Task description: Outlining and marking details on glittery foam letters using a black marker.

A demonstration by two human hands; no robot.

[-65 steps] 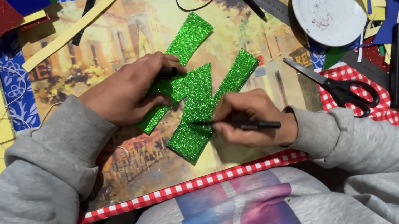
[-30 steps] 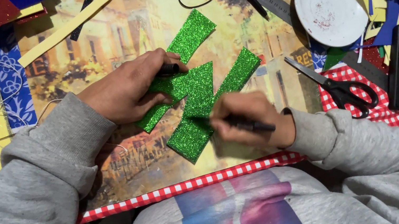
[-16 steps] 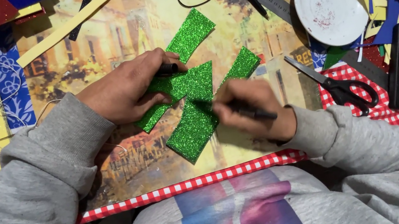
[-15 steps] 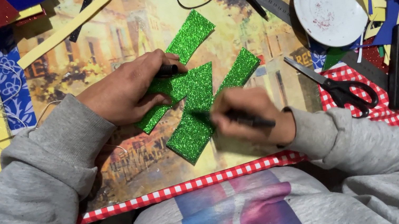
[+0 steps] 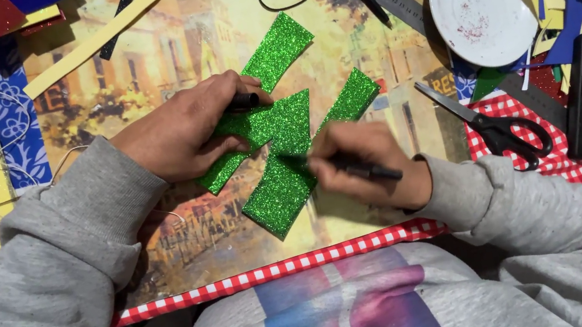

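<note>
The left hand (image 5: pixel 181 134) presses flat on the crossed green glitter strips (image 5: pixel 283 122), a small black cap (image 5: pixel 245 101) pinched at its fingertips. The right hand (image 5: pixel 365 167), blurred, has its grip clenched round a black pen (image 5: pixel 362 170), tip on the lower strip. The strips look already cut; any marking is not visible. Scissors (image 5: pixel 500 129) lie unused beyond the pen grip on the table (image 5: pixel 262 273).
</note>
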